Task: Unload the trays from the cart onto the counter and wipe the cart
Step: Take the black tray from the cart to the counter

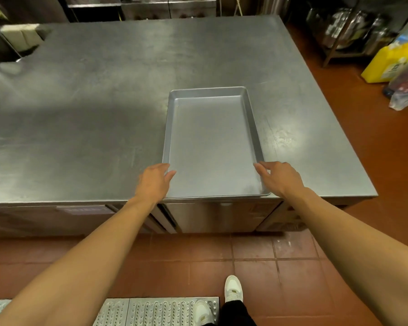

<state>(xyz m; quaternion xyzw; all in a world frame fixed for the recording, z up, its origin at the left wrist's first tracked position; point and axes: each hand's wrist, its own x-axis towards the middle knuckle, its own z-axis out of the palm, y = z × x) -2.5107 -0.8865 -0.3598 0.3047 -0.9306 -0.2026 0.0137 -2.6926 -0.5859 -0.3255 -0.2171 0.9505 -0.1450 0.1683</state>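
A broad stainless-steel counter [104,102] fills most of the view, its top scuffed and dully reflecting the overhead light. Below and to the right of it runs a floor of red-brown tiles [257,267], with a perforated metal floor grate [156,311] at the bottom edge. On the floor at the far right stand a yellow jug [386,64] and a clear plastic bag [405,88], near a low rack of metal pots [353,29].

One empty rectangular metal tray [212,142] lies flat on the counter, towards its right half, with its near short edge sitting just at or slightly past the counter's front edge.

Both bare forearms reach forward to the tray's near corners. The left hand [154,182] rests at the near left corner, fingers loosely bent over the rim, thumb inside the tray; whether the grip actually closes on the rim cannot be told. The right hand [280,177] is at the near right corner with fingers fairly straight and spread, fingertips touching the rim, a loose open grip holding nothing

A white shoe [233,289] shows on the tiles below
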